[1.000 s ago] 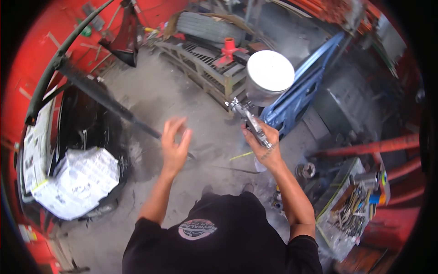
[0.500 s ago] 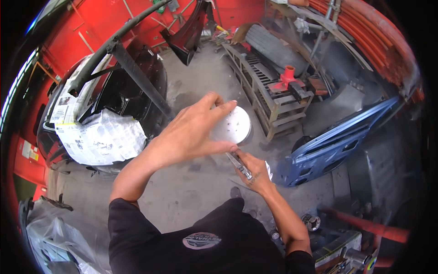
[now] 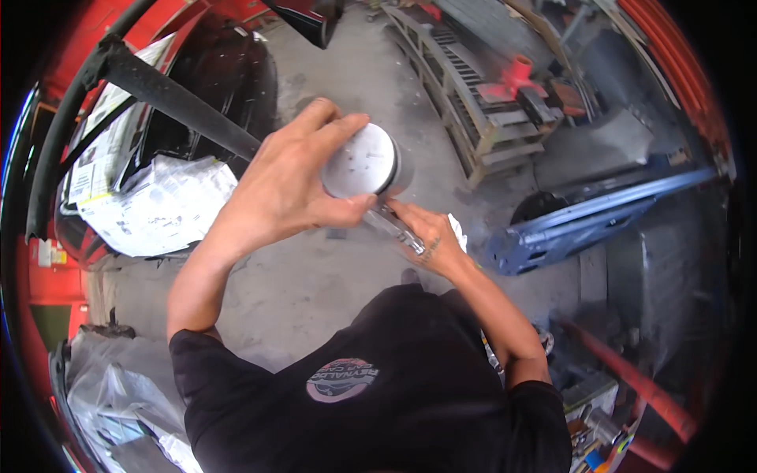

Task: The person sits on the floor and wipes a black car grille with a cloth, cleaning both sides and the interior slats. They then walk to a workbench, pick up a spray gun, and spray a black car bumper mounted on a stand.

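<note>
A round white lid [image 3: 361, 162] caps the cup of a spray gun [image 3: 398, 226] in front of my chest. My left hand [image 3: 296, 177] curves around the lid, thumb on the near edge and fingers on the far edge. Below and to the right, my right hand [image 3: 430, 236] is closed around the gun's metal body, close under the cup. A crumpled white piece of paper or cloth [image 3: 456, 231] pokes out beside my right hand. The cup's lower part and most of the gun are hidden by my hands.
At left stands a black car body [image 3: 236, 87] partly masked with newspaper [image 3: 150, 209], with a dark metal frame [image 3: 173, 94] before it. A wooden pallet rack [image 3: 481, 134] and a blue car door [image 3: 576, 229] are at right. Plastic sheeting [image 3: 126, 386] lies lower left.
Both hands and the spray gun have shifted left and up in the picture, and the whole view has moved too. My left hand still grips the lid.
</note>
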Demonstrator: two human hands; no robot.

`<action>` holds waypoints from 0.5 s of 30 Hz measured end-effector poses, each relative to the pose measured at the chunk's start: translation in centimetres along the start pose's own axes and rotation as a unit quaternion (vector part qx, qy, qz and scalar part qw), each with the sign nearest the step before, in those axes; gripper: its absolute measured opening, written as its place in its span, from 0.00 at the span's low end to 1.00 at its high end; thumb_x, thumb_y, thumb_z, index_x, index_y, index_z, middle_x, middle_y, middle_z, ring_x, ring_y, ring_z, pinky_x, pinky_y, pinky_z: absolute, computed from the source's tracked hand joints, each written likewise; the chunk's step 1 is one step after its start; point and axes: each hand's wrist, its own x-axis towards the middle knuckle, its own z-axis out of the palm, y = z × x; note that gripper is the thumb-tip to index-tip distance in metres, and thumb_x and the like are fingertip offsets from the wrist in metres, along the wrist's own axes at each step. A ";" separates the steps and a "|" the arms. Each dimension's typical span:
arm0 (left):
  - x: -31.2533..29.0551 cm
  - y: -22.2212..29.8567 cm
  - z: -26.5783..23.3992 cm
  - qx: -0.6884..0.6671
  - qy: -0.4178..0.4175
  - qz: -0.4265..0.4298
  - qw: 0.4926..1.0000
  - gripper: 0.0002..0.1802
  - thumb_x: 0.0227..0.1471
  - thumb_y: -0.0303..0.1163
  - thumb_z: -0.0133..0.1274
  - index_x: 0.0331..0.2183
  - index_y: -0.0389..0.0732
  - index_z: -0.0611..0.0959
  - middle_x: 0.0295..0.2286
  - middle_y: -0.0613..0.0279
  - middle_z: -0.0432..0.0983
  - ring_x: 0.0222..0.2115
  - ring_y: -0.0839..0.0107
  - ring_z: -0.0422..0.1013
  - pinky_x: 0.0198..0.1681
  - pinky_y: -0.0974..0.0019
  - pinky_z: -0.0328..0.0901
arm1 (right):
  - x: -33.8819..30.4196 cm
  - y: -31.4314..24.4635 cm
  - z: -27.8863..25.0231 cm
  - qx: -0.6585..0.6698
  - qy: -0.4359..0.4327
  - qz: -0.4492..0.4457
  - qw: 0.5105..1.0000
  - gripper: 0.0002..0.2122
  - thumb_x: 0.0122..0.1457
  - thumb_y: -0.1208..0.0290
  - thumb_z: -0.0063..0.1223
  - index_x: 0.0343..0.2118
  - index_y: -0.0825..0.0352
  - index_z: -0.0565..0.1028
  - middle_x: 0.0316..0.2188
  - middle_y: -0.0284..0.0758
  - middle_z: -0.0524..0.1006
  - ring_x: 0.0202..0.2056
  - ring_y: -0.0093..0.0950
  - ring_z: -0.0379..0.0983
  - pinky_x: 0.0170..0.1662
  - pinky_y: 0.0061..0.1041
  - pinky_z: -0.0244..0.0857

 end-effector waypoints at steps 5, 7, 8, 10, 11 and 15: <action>0.8 -2.4 -1.2 -0.079 0.009 -0.050 0.996 0.41 0.39 0.38 0.69 0.56 0.34 0.79 0.43 0.55 0.76 0.37 0.62 0.70 0.41 0.62 0.66 | 2.8 1.4 0.1 0.021 -0.012 -0.004 1.000 0.31 0.45 0.80 0.68 0.57 0.69 0.75 0.44 0.44 0.83 0.40 0.44 0.82 0.42 0.36 0.77; 1.1 -2.6 -1.5 -0.115 0.015 -0.075 0.990 0.41 0.40 0.39 0.69 0.57 0.35 0.79 0.44 0.55 0.77 0.38 0.64 0.70 0.42 0.62 0.66 | 3.9 1.9 -0.2 0.028 -0.011 -0.009 0.999 0.29 0.46 0.80 0.67 0.56 0.69 0.75 0.43 0.45 0.83 0.40 0.44 0.82 0.42 0.37 0.77; 1.3 -2.7 -1.5 -0.126 0.019 -0.085 0.988 0.41 0.40 0.39 0.70 0.57 0.35 0.79 0.45 0.55 0.77 0.39 0.64 0.71 0.43 0.62 0.66 | 4.3 2.1 -0.3 0.031 -0.009 -0.014 0.999 0.28 0.47 0.80 0.67 0.55 0.69 0.76 0.43 0.45 0.83 0.40 0.45 0.82 0.42 0.37 0.77; 1.8 -2.9 -1.3 -0.135 0.037 -0.084 0.987 0.41 0.41 0.38 0.71 0.57 0.35 0.79 0.46 0.55 0.77 0.41 0.64 0.72 0.45 0.61 0.67 | 5.2 2.8 -0.5 0.040 -0.012 -0.018 0.999 0.27 0.48 0.80 0.67 0.55 0.69 0.76 0.42 0.46 0.83 0.40 0.45 0.82 0.42 0.37 0.77; 2.0 -3.3 -0.9 -0.132 0.049 -0.073 0.987 0.40 0.41 0.38 0.71 0.57 0.36 0.79 0.47 0.54 0.77 0.42 0.63 0.73 0.47 0.61 0.67 | 5.6 3.4 -0.5 0.046 -0.017 -0.017 0.999 0.27 0.48 0.80 0.67 0.55 0.70 0.76 0.42 0.46 0.83 0.40 0.45 0.82 0.42 0.36 0.77; 3.3 -2.6 -0.6 -0.008 0.073 -0.091 0.993 0.39 0.42 0.37 0.73 0.57 0.38 0.80 0.50 0.52 0.75 0.48 0.57 0.73 0.53 0.59 0.67 | 7.9 5.1 -1.3 0.034 -0.040 -0.038 0.998 0.28 0.48 0.80 0.65 0.56 0.71 0.74 0.45 0.46 0.82 0.42 0.43 0.82 0.44 0.35 0.77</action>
